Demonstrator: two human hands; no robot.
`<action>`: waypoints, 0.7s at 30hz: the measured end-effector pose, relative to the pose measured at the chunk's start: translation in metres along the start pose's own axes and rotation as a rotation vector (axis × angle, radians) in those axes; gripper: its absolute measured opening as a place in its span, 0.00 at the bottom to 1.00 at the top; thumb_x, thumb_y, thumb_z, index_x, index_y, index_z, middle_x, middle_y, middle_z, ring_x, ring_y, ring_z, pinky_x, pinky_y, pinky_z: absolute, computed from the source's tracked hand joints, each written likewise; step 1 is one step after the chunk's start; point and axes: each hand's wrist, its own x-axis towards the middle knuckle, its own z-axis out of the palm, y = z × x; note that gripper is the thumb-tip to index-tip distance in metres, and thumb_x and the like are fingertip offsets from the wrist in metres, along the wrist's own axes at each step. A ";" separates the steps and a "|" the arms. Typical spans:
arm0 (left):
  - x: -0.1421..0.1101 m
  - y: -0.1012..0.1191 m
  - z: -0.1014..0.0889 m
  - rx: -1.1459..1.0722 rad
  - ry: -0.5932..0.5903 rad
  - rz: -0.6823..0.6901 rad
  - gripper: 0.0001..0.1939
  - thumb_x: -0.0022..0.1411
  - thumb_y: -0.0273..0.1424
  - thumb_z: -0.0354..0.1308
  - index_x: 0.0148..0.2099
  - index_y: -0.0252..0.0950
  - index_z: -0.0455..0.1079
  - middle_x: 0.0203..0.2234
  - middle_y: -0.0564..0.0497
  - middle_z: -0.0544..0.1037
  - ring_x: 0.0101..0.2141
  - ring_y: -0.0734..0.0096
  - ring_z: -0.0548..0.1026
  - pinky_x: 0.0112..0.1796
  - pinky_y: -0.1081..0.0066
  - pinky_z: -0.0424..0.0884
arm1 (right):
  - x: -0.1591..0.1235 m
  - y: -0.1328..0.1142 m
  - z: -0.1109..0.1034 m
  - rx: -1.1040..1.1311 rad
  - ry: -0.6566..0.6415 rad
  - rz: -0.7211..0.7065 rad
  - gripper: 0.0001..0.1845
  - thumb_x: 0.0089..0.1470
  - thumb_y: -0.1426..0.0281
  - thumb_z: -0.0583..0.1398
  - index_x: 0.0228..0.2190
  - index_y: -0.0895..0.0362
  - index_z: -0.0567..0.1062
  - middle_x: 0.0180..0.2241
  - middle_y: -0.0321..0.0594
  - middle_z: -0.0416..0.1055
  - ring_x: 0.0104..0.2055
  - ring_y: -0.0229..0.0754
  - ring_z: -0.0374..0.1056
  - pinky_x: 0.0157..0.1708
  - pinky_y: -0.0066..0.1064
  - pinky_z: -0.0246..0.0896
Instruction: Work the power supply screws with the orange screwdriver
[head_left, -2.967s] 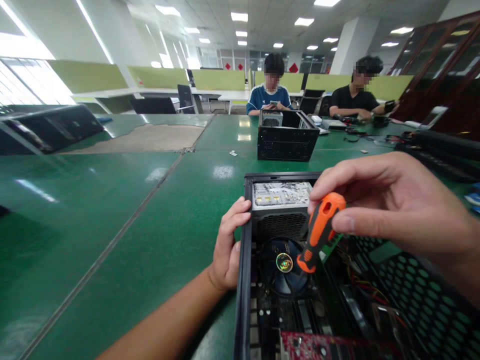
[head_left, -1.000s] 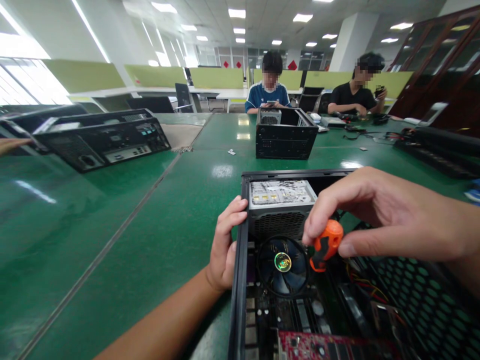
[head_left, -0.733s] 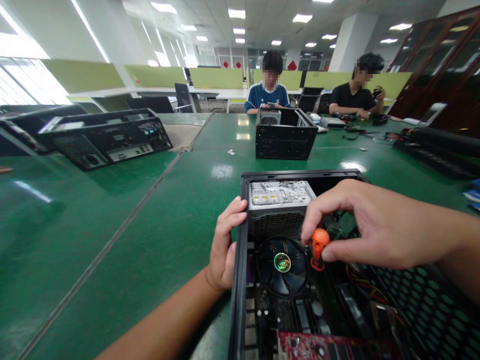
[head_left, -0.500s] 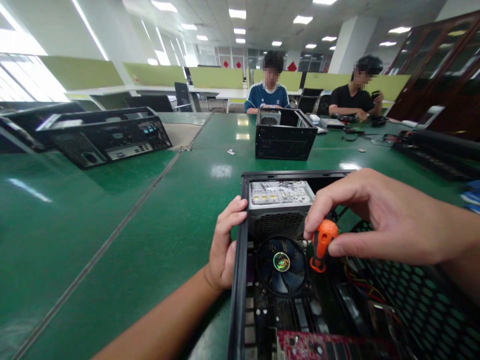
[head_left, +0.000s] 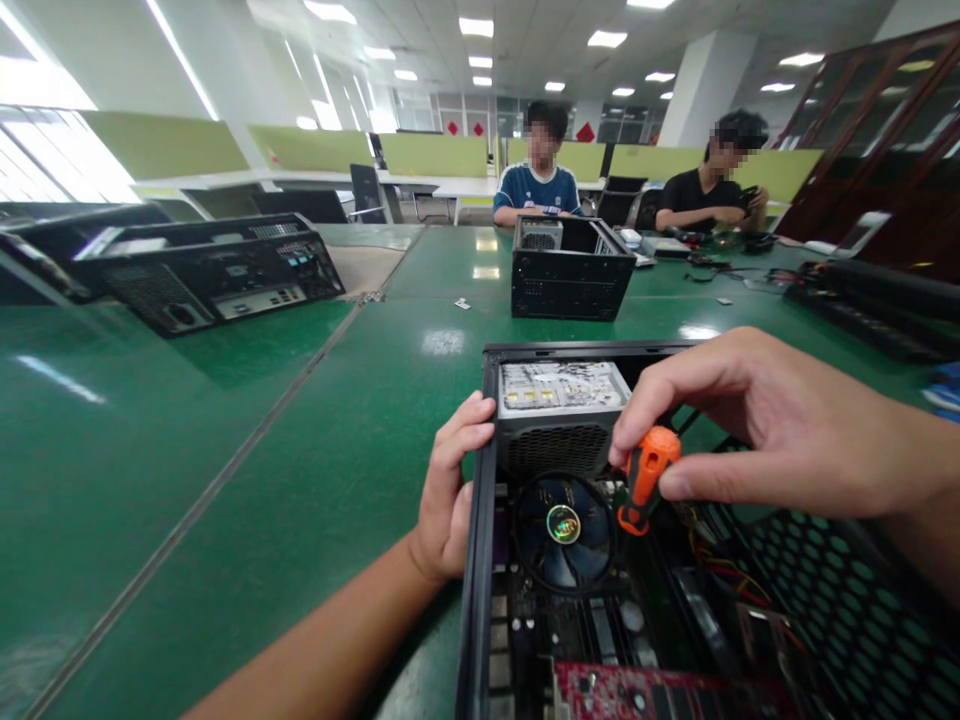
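A right hand (head_left: 772, 430) reaches in from the right edge of the frame, palm down and wrist arched, above an open black computer case (head_left: 477, 560) at the lower right. Its thumb and index finger are nearly closed, with just the width of an orange and black screwdriver (head_left: 647, 480) pinched between them near the top of the handle.

The screwdriver is right of center, beside a round dark fan (head_left: 562, 525) inside the case. Its handle end points up and its working end down into the case; the long axis is steep, with the top leaning slightly right. The tip is hidden.

A left hand (head_left: 450, 490), its forearm rising from the bottom edge, stands upright at the case's left rim. Its fingers are half curled, tips touching the rim; whether they grip it cannot be told.

A metal box (head_left: 562, 388) sits above the fan, a red circuit board (head_left: 637, 692) below. The case is on a green counter (head_left: 300, 450).
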 end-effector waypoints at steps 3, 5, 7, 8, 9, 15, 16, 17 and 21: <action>0.000 0.000 0.000 -0.009 0.006 -0.008 0.27 0.91 0.40 0.65 0.85 0.50 0.76 0.79 0.42 0.87 0.83 0.47 0.82 0.82 0.42 0.82 | 0.000 0.000 0.001 0.009 0.006 0.003 0.05 0.59 0.69 0.82 0.36 0.48 0.95 0.37 0.38 0.96 0.37 0.50 0.92 0.39 0.35 0.89; 0.000 -0.001 0.000 -0.016 0.005 -0.007 0.27 0.91 0.39 0.65 0.85 0.50 0.76 0.79 0.42 0.86 0.83 0.47 0.82 0.83 0.44 0.82 | 0.000 -0.001 0.001 0.017 0.010 0.008 0.05 0.58 0.69 0.82 0.36 0.48 0.95 0.38 0.39 0.96 0.37 0.52 0.93 0.40 0.36 0.90; 0.000 -0.001 0.000 -0.021 0.004 -0.006 0.27 0.91 0.39 0.66 0.85 0.50 0.76 0.79 0.42 0.86 0.83 0.47 0.82 0.83 0.45 0.81 | 0.000 -0.001 0.001 0.021 0.010 0.011 0.05 0.59 0.69 0.82 0.36 0.48 0.94 0.38 0.40 0.97 0.38 0.52 0.93 0.40 0.37 0.90; -0.001 -0.001 0.000 -0.022 0.005 -0.009 0.27 0.91 0.39 0.66 0.85 0.50 0.76 0.79 0.42 0.86 0.83 0.47 0.82 0.83 0.44 0.81 | 0.000 -0.001 0.001 0.019 0.007 0.014 0.05 0.59 0.69 0.82 0.36 0.48 0.94 0.38 0.40 0.97 0.38 0.52 0.93 0.40 0.37 0.90; -0.001 -0.001 0.000 -0.020 0.005 -0.010 0.27 0.91 0.40 0.65 0.85 0.51 0.76 0.79 0.42 0.86 0.83 0.46 0.82 0.83 0.43 0.82 | 0.000 -0.001 0.001 0.015 0.003 0.013 0.04 0.59 0.69 0.82 0.36 0.49 0.94 0.38 0.40 0.96 0.37 0.51 0.92 0.40 0.37 0.89; 0.000 -0.001 0.000 -0.018 0.005 -0.009 0.27 0.91 0.38 0.65 0.85 0.50 0.76 0.79 0.42 0.87 0.83 0.47 0.82 0.83 0.43 0.82 | -0.002 0.003 0.001 -0.027 0.022 0.034 0.10 0.56 0.67 0.86 0.33 0.50 0.92 0.34 0.37 0.94 0.35 0.49 0.88 0.36 0.35 0.83; 0.000 -0.001 0.000 -0.021 0.007 -0.014 0.27 0.91 0.38 0.65 0.85 0.50 0.76 0.78 0.42 0.87 0.83 0.47 0.83 0.83 0.42 0.82 | -0.002 0.004 0.002 -0.037 0.034 0.053 0.13 0.54 0.66 0.87 0.32 0.50 0.91 0.33 0.36 0.93 0.34 0.48 0.87 0.34 0.34 0.81; 0.000 0.000 0.000 -0.024 0.006 -0.018 0.27 0.90 0.39 0.66 0.85 0.50 0.76 0.78 0.42 0.87 0.83 0.47 0.83 0.83 0.42 0.81 | -0.002 0.005 0.002 -0.044 0.039 0.070 0.16 0.52 0.64 0.89 0.31 0.50 0.89 0.32 0.35 0.91 0.32 0.47 0.85 0.31 0.34 0.78; 0.001 0.000 0.000 -0.031 -0.001 -0.005 0.29 0.89 0.39 0.68 0.85 0.50 0.76 0.80 0.42 0.86 0.84 0.47 0.81 0.84 0.45 0.80 | 0.001 0.003 0.002 -0.010 0.003 0.086 0.21 0.48 0.64 0.90 0.28 0.50 0.85 0.29 0.34 0.86 0.30 0.45 0.81 0.28 0.32 0.75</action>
